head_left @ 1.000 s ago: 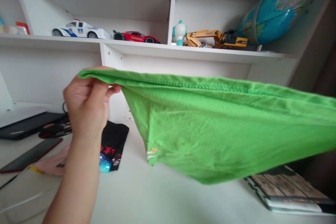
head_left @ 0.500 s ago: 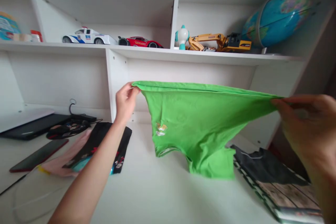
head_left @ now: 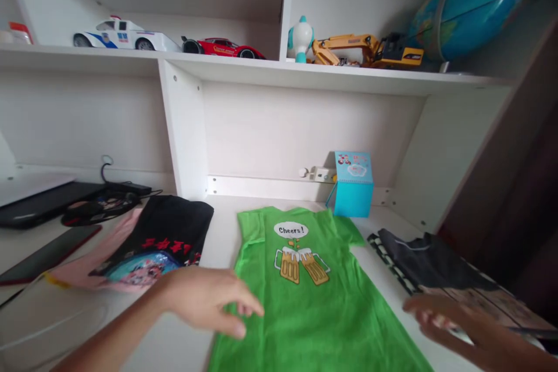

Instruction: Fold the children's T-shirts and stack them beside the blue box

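A green T-shirt (head_left: 300, 314) lies spread on the white desk, its collar toward the back. Its front shows a "Cheers!" bubble and two beer mugs; the lower hem runs out of view. Over the shirt's left edge hovers my left hand (head_left: 213, 299), thumb and fingers apart, holding nothing. My right hand (head_left: 457, 322) is beyond the shirt's right edge, in front of the dark folded clothes (head_left: 440, 261). Its fingers are parted and hold nothing, though the hand is slightly blurred.
Folded black and pink clothes (head_left: 174, 226) lie at left beside a phone (head_left: 52, 253), a laptop (head_left: 47, 200) and cables. A blue desk calendar (head_left: 354, 197) stands behind the shirt near a socket (head_left: 322, 174). The shelf above holds toy cars (head_left: 224, 48), a toy excavator (head_left: 370, 52) and a globe (head_left: 475, 9).
The green T-shirt, held up by its hem in both hands, now lies flat on the desk. Both hands have let go and moved lower. The view has tilted down, revealing the calendar.
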Demonstrator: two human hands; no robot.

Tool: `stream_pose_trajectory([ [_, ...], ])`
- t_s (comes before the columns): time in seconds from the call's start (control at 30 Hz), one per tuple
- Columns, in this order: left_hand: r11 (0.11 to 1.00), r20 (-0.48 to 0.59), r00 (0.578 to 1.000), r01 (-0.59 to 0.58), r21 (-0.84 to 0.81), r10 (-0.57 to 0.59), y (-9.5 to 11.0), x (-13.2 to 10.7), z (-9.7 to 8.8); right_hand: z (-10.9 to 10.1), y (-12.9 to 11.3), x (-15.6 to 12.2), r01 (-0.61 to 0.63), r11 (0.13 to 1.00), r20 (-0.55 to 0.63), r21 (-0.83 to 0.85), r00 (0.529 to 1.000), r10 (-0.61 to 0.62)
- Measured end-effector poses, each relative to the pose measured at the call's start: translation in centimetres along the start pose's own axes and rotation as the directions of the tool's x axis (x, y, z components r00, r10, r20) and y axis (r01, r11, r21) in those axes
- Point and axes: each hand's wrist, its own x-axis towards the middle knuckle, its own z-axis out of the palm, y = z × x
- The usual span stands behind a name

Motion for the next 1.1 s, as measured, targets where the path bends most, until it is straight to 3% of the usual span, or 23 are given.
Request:
stream_pose_trajectory([
  [0.1, 0.997, -0.233, 0.97, -0.058, 0.053, 0.069, -2.2, 6.1, -0.1, 0.5, -3.4, 5.8, 0.041, 0.999, 0.04, -0.032, 0.998, -0.04],
  [0.17, 0.998, -0.401, 0.916, -0.001, 0.062, 0.026, -4.7, 10.4, 0.8, 3.1, -5.6, 9.9, 0.09, 0.988, 0.005, -0.124, 0.996, -0.09],
  [0.23, 0.988, -0.495, 0.865, 0.134, 0.073, -0.081, -7.6, 13.7, 2.4, 6.6, -6.5, 12.7, 0.031, 0.974, 0.003, -0.224, 1.0, -0.031],
  [0.3, 0.962, -0.536, 0.828, 0.254, 0.099, -0.164, -10.2, 15.4, 3.9, 9.9, -6.0, 13.8, -0.02, 0.965, 0.051, -0.261, 0.998, 0.035],
  [0.4, 0.898, -0.568, 0.765, 0.428, 0.099, -0.303, -13.1, 15.3, 4.6, 12.5, -3.9, 13.1, -0.069, 0.958, 0.075, -0.278, 0.993, 0.094],
  [0.47, 0.799, -0.624, 0.655, 0.597, 0.08, -0.426, -14.4, 14.1, 3.8, 12.9, -2.9, 12.2, -0.112, 0.946, 0.029, -0.304, 0.991, 0.127],
  [0.53, 0.636, -0.705, 0.483, 0.77, 0.058, -0.52, -15.5, 12.8, 2.4, 12.8, -2.7, 11.5, -0.148, 0.931, -0.011, -0.332, 0.988, 0.153],
  [0.6, 0.481, -0.779, 0.326, 0.876, 0.036, -0.536, -16.3, 11.7, 1.0, 12.7, -3.0, 11.2, -0.158, 0.922, -0.017, -0.353, 0.987, 0.163],
  [0.67, 0.413, -0.84, 0.235, 0.911, 0.015, -0.488, -16.6, 11.2, 0.1, 12.9, -3.4, 11.4, -0.157, 0.914, -0.013, -0.374, 0.986, 0.164],
  [0.7, 0.434, -0.859, 0.236, 0.901, 0.018, -0.454, -16.4, 11.2, 0.0, 13.0, -3.5, 11.5, -0.159, 0.909, -0.013, -0.385, 0.986, 0.167],
  [0.73, 0.495, -0.864, 0.281, 0.868, 0.042, -0.418, -16.2, 11.4, 0.0, 13.1, -3.5, 11.6, -0.161, 0.904, -0.015, -0.395, 0.986, 0.169],
  [0.77, 0.584, -0.851, 0.361, 0.808, 0.081, -0.382, -15.9, 11.8, 0.2, 13.3, -3.5, 11.7, -0.165, 0.9, -0.02, -0.404, 0.985, 0.172],
  [0.83, 0.762, -0.763, 0.562, 0.631, 0.146, -0.319, -15.2, 12.9, 1.0, 13.7, -3.4, 11.6, -0.17, 0.895, -0.032, -0.413, 0.985, 0.172],
  [0.87, 0.82, -0.702, 0.643, 0.553, 0.148, -0.307, -15.0, 13.5, 1.5, 13.9, -3.4, 11.4, -0.17, 0.894, -0.036, -0.414, 0.985, 0.17],
  [0.9, 0.851, -0.644, 0.696, 0.508, 0.131, -0.317, -15.0, 14.0, 2.0, 14.0, -3.5, 11.2, -0.168, 0.894, -0.041, -0.415, 0.985, 0.166],
  [0.97, 0.857, -0.572, 0.729, 0.509, 0.083, -0.377, -15.2, 14.5, 2.8, 14.0, -3.7, 10.7, -0.151, 0.895, -0.047, -0.419, 0.988, 0.145],
  [1.1, 0.846, -0.54, 0.728, 0.53, 0.051, -0.424, -16.0, 14.2, 3.3, 12.0, -3.1, 11.8, -0.061, 0.937, -0.048, -0.344, 0.998, 0.048],
])
